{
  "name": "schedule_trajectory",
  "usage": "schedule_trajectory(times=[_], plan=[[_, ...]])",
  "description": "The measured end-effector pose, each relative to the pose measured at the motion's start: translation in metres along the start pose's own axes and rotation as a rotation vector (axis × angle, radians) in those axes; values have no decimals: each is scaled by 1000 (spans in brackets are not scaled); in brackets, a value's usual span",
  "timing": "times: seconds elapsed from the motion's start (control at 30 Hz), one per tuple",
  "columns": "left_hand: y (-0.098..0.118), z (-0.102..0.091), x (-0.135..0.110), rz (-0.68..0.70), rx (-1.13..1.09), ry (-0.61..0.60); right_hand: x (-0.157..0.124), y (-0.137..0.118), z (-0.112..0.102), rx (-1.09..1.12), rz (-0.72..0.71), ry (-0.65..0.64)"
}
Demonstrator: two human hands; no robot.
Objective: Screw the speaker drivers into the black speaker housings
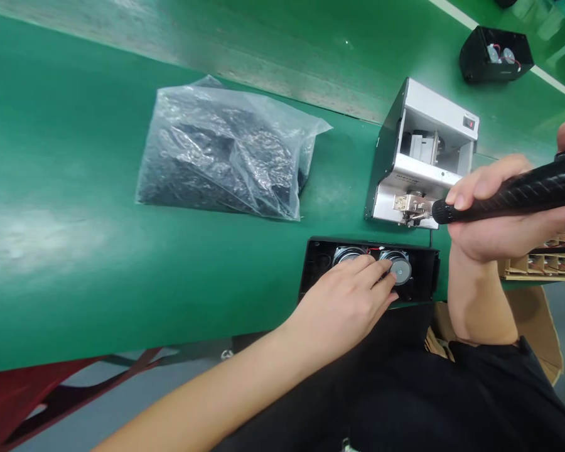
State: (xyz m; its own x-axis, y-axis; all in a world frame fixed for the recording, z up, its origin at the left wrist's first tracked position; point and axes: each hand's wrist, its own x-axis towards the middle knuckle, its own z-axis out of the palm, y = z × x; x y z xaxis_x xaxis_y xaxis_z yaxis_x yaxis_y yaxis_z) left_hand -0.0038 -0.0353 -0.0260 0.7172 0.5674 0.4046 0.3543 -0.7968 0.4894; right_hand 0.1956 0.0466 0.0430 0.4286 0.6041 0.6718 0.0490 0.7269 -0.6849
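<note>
At the bench's front edge lies a long black speaker housing point(420, 279) with two round speakers in it. The fingers of my left hand point(346, 298) are bent and pressed together against the right speaker point(400, 271). That hand partly covers the left speaker point(349, 253). My right hand point(503, 226) is wrapped round a black electric screwdriver point(522, 191), tilted with its nose pointing left. The nose is at the front of a silver screw feeder point(440, 113); I cannot tell whether they touch.
A clear plastic bag point(230, 150) of small dark parts lies left of the feeder on the green bench point(66, 207). Another black housing point(494, 56) stands at the back right. A divided cardboard tray point(527, 267) is at the right, above an open carton point(539, 326).
</note>
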Motion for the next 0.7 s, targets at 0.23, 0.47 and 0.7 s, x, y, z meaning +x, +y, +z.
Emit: schedule_trajectory(times=[0.23,0.47,0.7], plan=[[-1,2,-1,1,4,25,-1,-4,3,-87,1,-17],[8,-4,-7,21,107,111,-5,-7,2,-159,-45,-148],[12,0,-23,24,159,68,-8,-24,-3,25,107,-128]])
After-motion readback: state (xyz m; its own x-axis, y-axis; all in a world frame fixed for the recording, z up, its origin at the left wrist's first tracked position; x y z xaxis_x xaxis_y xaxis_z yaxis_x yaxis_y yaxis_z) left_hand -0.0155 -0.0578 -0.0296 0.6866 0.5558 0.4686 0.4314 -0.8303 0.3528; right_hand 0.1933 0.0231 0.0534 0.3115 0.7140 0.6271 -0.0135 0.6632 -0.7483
